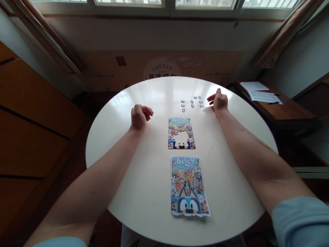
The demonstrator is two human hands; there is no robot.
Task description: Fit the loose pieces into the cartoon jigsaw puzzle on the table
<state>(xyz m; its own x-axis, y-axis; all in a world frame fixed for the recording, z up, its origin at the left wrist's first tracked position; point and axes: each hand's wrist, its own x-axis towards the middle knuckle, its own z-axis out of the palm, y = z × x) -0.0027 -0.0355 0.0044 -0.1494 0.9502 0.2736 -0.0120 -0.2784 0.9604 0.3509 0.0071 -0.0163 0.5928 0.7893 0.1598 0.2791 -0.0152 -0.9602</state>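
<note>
My left hand (141, 116) rests on its side on the white table, left of the puzzle, its fingers loosely bent and apart with nothing seen in them. To the right of the loose puzzle pieces (192, 104), my right hand (219, 101) lies with its fingers apart and holds nothing visible. Between my forearms is a partly assembled jigsaw puzzle (172, 137) with a gap in its lower middle. Nearer to me lies a paper picture (189, 185) lettered "Bluey", with a torn lower edge. Several loose pieces sit in short rows beyond the puzzle.
The round white table (144, 192) has a curved edge all around. On the right, a wooden side table (290, 109) bears paper sheets (266, 97) and dark pens. A large printed cardboard panel (102, 67) stands behind the table, below the windows.
</note>
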